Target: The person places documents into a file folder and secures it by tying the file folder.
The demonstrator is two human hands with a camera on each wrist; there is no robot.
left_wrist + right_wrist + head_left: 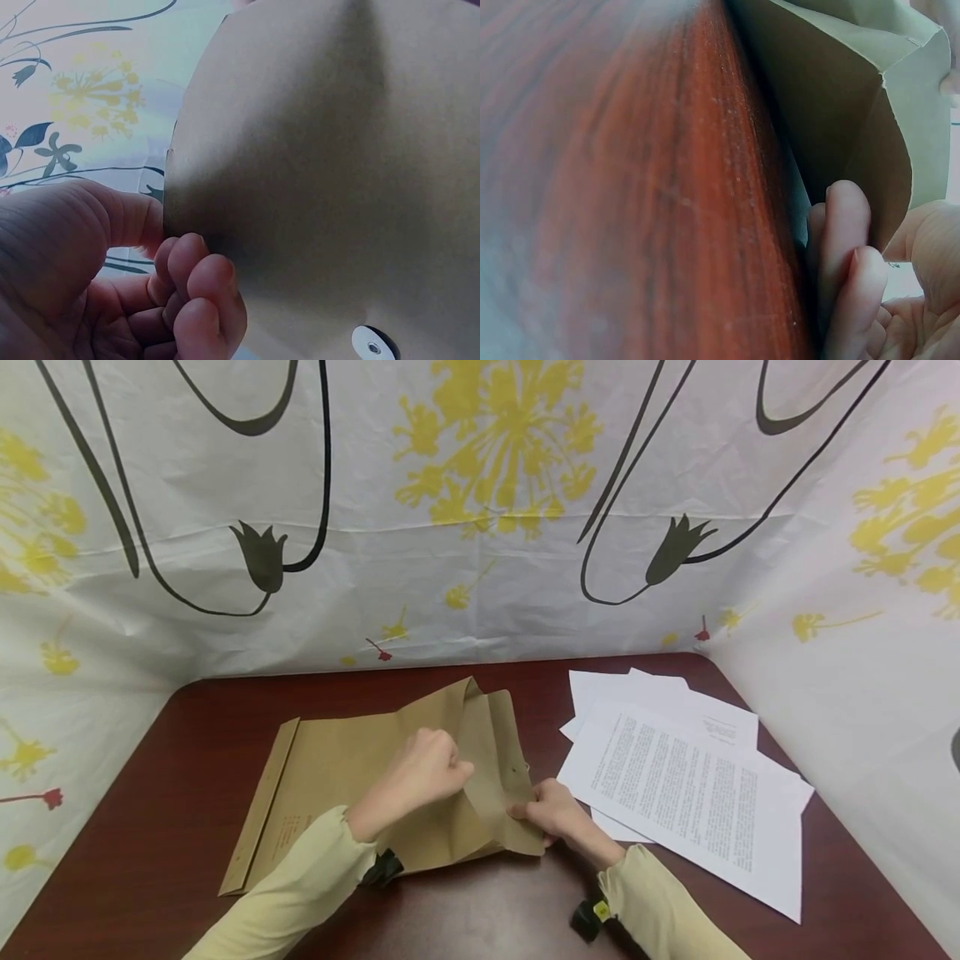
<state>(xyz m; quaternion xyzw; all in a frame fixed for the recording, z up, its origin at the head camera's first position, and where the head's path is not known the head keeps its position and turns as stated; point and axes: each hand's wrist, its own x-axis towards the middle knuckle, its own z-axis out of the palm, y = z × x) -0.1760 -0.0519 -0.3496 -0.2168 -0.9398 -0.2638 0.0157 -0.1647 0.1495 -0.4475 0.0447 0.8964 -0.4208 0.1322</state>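
Observation:
A brown kraft paper file envelope (345,760) lies across the table, its mouth end raised and creased toward the right. My left hand (423,768) is above its middle, fingers curled; in the left wrist view this hand (142,277) pinches the edge of the brown paper (300,150) between thumb and fingers. A round white button (373,343) shows on that paper. With the right hand (555,810) I grip the near corner of the envelope's right end. The right wrist view shows that hand's fingers (847,240) under the paper, close to the tabletop, thumb on the other side.
Several white sheets, the top one a printed page (675,785), lie in a loose, fanned pile right of the envelope. The dark red wooden table (480,910) is bordered by a flower-patterned white cloth (480,593) at the back and both sides.

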